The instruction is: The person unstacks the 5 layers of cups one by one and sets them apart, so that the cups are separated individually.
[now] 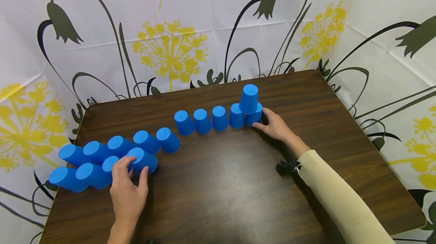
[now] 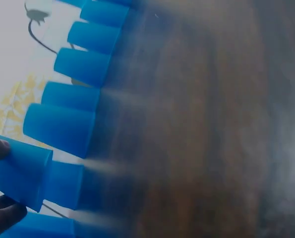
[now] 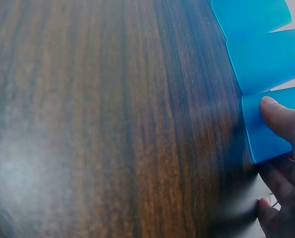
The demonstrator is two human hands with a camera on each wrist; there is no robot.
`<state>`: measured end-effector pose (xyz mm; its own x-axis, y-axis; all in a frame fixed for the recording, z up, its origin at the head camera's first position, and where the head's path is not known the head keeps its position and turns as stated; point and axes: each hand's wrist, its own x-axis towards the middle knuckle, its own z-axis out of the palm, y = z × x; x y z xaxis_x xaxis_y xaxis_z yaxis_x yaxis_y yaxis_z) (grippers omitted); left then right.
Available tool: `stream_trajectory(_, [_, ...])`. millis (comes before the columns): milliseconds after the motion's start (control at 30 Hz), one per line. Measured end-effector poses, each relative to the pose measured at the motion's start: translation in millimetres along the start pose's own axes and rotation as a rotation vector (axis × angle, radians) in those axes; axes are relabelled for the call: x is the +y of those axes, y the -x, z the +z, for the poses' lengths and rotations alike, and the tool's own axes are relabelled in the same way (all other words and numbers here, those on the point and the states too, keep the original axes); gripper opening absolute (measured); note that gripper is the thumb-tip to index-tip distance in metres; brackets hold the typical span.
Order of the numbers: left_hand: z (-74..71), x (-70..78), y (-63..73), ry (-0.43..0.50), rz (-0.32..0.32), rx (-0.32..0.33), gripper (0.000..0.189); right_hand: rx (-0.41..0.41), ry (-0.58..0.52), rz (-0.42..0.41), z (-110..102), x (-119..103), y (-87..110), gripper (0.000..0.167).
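- There, the left hand (image 1: pixel 128 189) gripped an upside-down blue cup (image 1: pixel 145 161) by its sides, at the right end of the left cluster's (image 1: pixel 90 175) near row!
- Far right, the right hand (image 1: pixel 276 125) held the end cup (image 1: pixel 253 118) on the tabletop (image 1: pixel 221 191), beneath an upper cup (image 1: pixel 249 99) that bridged it and a neighbouring cup (image 1: pixel 236 117).
- Thin plastic, I judged: light, springy, perhaps slippery, easily toppled.
- Best hold? A gentle pinch across opposite walls, without squeezing.

Cups (image 1: pixel 219 119) smooth plastic, tabletop (image 1: pixel 218 198) semi-gloss wood-look, backdrop (image 1: pixel 218 5) prob. creased cloth.
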<state>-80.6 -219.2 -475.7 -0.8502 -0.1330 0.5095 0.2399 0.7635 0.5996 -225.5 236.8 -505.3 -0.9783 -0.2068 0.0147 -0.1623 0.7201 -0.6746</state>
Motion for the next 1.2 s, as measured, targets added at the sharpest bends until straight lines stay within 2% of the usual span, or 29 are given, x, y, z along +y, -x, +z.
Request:
stream_trajectory(133, [3.0, -6.7, 1.8, -0.043, -0.052, -0.013, 0.055, 0.0, -0.002, -0.003, -0.2, -0.2, -0.5, 0.07])
stream_trajectory(300, [7.9, -6.9, 1.8, -0.096, -0.124, -0.039, 0.053, -0.002, -0.008, -0.001, 0.4, 0.0, -0.4, 0.069])
stream_trajectory(433, [10.3, -7.2, 1.8, -0.12, -0.149, -0.046, 0.052, -0.004, -0.012, -0.002, 0.1, -0.8, -0.1, 0.069])
stream_trajectory(933, [12.2, -7.8, 2.4, -0.15, -0.166, -0.031, 0.051, -0.001, -0.013, 0.002, 0.0, -0.3, 0.2, 0.071])
stream_trajectory(1200, [1.7, 2.7, 2.2, -0.163, -0.147, 0.008, 0.059, -0.001, -0.011, -0.003, -0.2, -0.2, 0.2, 0.072])
